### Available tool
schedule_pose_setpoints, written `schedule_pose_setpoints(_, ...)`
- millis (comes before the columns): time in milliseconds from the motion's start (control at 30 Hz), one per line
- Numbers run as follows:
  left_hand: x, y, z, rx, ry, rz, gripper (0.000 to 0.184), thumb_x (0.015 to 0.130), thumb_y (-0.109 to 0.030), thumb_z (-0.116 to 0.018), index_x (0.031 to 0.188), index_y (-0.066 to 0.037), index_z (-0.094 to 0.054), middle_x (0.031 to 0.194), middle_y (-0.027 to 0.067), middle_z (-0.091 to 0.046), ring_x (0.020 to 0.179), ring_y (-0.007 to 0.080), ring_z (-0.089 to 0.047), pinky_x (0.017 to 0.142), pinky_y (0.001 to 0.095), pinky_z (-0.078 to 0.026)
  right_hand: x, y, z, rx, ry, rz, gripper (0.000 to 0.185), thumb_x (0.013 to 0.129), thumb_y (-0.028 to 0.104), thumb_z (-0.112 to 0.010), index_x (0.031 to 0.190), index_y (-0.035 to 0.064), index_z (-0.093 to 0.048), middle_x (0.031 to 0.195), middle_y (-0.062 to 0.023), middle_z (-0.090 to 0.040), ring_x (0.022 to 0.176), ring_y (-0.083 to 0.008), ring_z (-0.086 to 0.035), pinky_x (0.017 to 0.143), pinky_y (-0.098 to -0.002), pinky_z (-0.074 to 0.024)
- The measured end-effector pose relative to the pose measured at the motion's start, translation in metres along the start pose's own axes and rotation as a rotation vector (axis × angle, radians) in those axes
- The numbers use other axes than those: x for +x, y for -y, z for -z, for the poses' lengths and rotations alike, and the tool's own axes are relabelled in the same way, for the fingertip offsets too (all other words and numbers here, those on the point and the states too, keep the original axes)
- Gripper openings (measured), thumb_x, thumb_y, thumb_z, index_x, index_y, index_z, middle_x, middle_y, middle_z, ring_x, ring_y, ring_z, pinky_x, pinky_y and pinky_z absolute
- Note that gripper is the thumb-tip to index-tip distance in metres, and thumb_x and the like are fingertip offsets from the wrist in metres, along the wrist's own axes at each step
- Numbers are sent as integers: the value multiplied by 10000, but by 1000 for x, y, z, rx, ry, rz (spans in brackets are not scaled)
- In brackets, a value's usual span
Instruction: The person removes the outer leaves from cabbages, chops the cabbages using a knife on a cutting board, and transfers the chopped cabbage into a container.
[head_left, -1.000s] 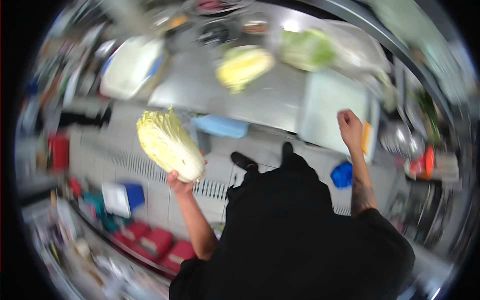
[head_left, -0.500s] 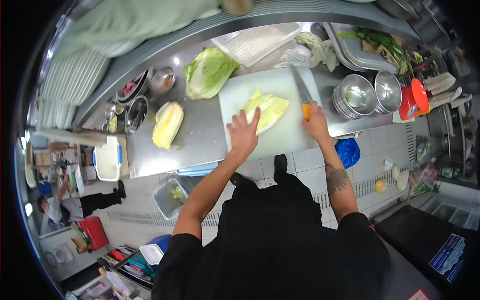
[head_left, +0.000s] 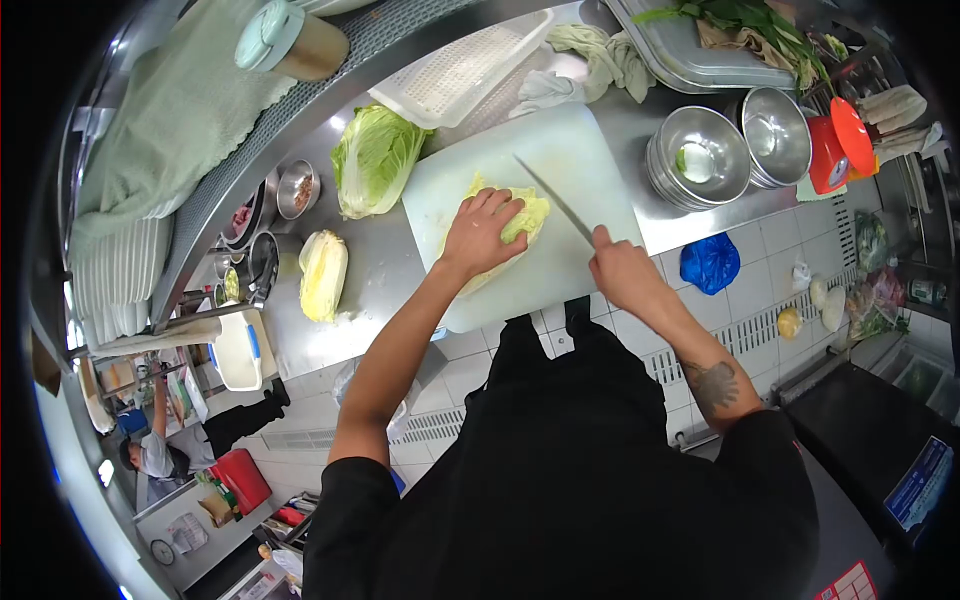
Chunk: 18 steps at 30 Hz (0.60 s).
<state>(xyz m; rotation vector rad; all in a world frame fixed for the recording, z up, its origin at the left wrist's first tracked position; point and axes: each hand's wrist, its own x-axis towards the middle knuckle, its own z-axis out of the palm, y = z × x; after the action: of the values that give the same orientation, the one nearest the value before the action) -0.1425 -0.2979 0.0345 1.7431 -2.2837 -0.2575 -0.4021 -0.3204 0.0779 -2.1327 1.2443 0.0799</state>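
Pale yellow-green cabbage leaves (head_left: 535,214) lie on a white cutting board (head_left: 590,160). My left hand (head_left: 483,230) rests over them, fingers bent and thumb out to the side, pinning them to the board. In my right hand (head_left: 627,270) is a knife (head_left: 556,197), its handle hidden by the fingers. The blade slants up and left over the board, close to the right edge of the leaves. A green cabbage (head_left: 378,160) sits left of the board, and a cut yellow cabbage piece (head_left: 323,276) lies nearer the counter's left end.
Stacked steel bowls (head_left: 697,158) stand right of the board, beside a red scale-like object (head_left: 827,155). Behind are a white perforated basket (head_left: 460,65), cloths (head_left: 605,62) and a metal tray (head_left: 690,50). A shelf (head_left: 400,35) overhangs the back. Another person (head_left: 185,450) stands far left.
My right hand has turned the knife from pointing away to slanting left, beside the leaves. My left hand's spread fingers have bent over the leaves. The camera view has shifted and tilted.
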Motion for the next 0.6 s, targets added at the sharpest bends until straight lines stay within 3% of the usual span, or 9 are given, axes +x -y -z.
schedule_pose_setpoints(233,6,5,-5,-21,14,-32,437,757,-334,-647,1125,-98,-626,1188,96,-580,1159,275,-518,967,435,-425,0,23,12,-117,187,34,140,892,44,-490,999,-39,-454,863,-280,-671,837,-460,-677,738,-513,-556)
schedule_pose_setpoints(433,-1,10,-10,-65,8,-42,446,745,-329,-665,1124,-97,-636,1187,105,-580,1147,287,-529,951,439,-433,77,15,-68,116,-43,67,168,911,96,-475,1013,-38,-472,870,-269,-673,828,-465,-669,728,-526,-548)
schedule_pose_setpoints(600,-33,6,11,-65,22,11,451,737,-281,-729,1135,-85,-644,1175,130,-584,1151,315,-544,972,433,-444,73,1,-54,74,-21,66,171,942,139,-465,1036,1,-499,845,-270,-666,807,-467,-657,704,-543,-526)
